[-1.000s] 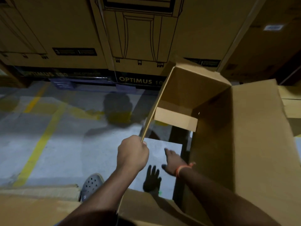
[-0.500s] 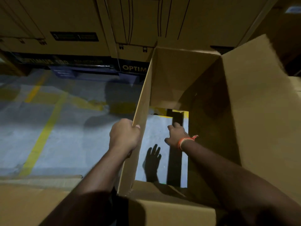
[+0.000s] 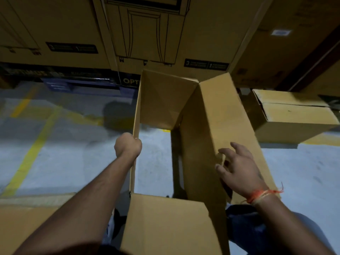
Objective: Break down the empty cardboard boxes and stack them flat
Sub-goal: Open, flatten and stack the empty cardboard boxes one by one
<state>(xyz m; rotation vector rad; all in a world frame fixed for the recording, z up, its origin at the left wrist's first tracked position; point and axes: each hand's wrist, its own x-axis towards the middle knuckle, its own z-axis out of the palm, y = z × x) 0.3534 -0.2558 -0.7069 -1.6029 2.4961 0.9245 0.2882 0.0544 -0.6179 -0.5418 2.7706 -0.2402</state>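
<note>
Cardboard filled most of the view: an open-ended cardboard box (image 3: pixel 211 126), its bottom no longer closed so that the grey concrete floor (image 3: pixel 73 162) showed straight through it, stood upright in front of the person, partly squashed into a narrow slanted shape. The left hand (image 3: pixel 128 146) was clenched in a fist around the top edge of the box's left wall, fingers wrapped over the rim. The right hand (image 3: pixel 239 168) was spread, fingers loose and apart, at the outer face of the right wall near its upper edge; the fingertips seemed to touch the board, but motion blur made it impossible to tell whether they gripped it. An orange thread bracelet (image 3: pixel 261 196) circled the right wrist. Behind the box rose a wall of large printed cartons (image 3: pixel 147 34) bearing a line drawing of a cabinet-like shape and dark labels on which the digits "3" and "1" could be read, the rest too small to make out. On a black band along the cartons' lower edge the letters "OPT" showed beside the box, and a dim "OPTIMUS" further left. A smaller closed carton (image 3: pixel 294 116) sat on the floor to the right. Yellow painted lines (image 3: pixel 35 150) crossed the floor at left, and flat cardboard (image 3: pixel 27 218) lay at the lower left.
</note>
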